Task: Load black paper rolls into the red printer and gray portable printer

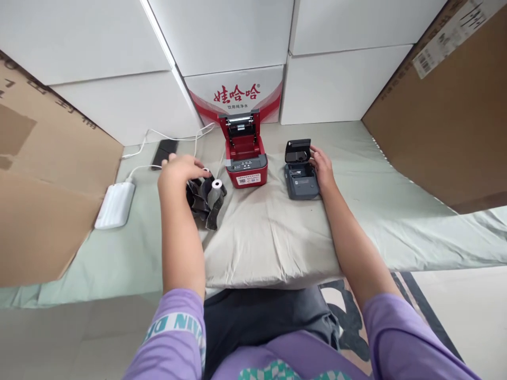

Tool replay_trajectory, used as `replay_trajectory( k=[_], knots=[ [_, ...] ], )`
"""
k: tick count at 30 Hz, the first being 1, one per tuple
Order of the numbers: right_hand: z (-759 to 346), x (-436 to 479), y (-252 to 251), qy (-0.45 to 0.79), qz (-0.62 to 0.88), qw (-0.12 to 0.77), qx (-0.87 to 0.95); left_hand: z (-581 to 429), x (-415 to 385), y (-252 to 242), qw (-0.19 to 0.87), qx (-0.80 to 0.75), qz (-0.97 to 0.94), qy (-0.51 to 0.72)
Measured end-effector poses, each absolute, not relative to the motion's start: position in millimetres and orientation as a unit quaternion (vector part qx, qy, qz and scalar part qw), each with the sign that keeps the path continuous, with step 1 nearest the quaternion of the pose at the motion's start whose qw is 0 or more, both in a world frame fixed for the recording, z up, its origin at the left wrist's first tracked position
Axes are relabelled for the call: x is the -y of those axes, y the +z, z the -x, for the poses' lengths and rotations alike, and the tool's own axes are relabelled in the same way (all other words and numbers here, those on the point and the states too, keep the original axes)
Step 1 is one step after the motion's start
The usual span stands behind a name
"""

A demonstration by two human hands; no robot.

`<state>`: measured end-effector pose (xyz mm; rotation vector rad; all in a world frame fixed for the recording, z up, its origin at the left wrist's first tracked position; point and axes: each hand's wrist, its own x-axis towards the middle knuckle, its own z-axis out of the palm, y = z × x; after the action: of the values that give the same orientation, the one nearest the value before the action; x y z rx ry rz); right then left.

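My left hand (181, 168) reaches over a cluster of paper rolls with dark, curling strips (201, 203). Its visible fingers are stretched out, and a fingertip is at a white roll end; the underside of the hand is hidden. Closest to me in that cluster is a roll with a round core hole (216, 184). My right hand (322, 168) is curled round the right side of a small dark grey portable printer (303, 187), whose lid (298, 151) is raised. Between my hands stands a red label printer (247, 171) with its cover up and its red inside showing.
A white power bank (114, 206) lies at the left with a cable, near a dark phone-like slab (163, 154). Cardboard panels flank the cloth-covered table (261, 237). White boxes line the back, one with red lettering (236, 95) directly behind the red printer.
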<state>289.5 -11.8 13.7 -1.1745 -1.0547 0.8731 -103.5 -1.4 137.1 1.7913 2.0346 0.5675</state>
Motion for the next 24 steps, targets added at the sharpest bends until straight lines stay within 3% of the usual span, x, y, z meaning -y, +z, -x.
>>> replay_trajectory(
  k=[3, 5, 11, 17, 21, 24],
  knots=[
    [-289.1, 12.8, 14.3, 0.382, 0.521, 0.617, 0.450, 98.9, -3.9, 118.1, 0.132, -0.766, -0.627, 0.039],
    [-288.7, 13.7, 14.4, 0.382, 0.527, 0.613, 0.447, 99.9, -2.9, 118.4, 0.117, -0.751, -0.648, 0.039],
    [-290.8, 10.9, 8.5, 0.385, 0.499, 0.630, 0.453, 112.6, 13.3, 147.3, 0.188, -0.650, -0.688, 0.262],
    [-296.9, -1.0, -6.6, 0.381, 0.488, 0.640, 0.455, 63.4, 13.2, 150.4, 0.359, -0.359, -0.687, 0.520],
    [-299.9, -1.4, -9.3, 0.360, 0.509, 0.631, 0.461, -1.2, 13.2, 124.0, 0.418, -0.287, -0.655, 0.561],
    [-301.2, 8.0, 2.3, 0.259, 0.536, 0.627, 0.503, -44.0, 23.0, 97.5, 0.422, -0.293, -0.660, 0.548]
  ],
)
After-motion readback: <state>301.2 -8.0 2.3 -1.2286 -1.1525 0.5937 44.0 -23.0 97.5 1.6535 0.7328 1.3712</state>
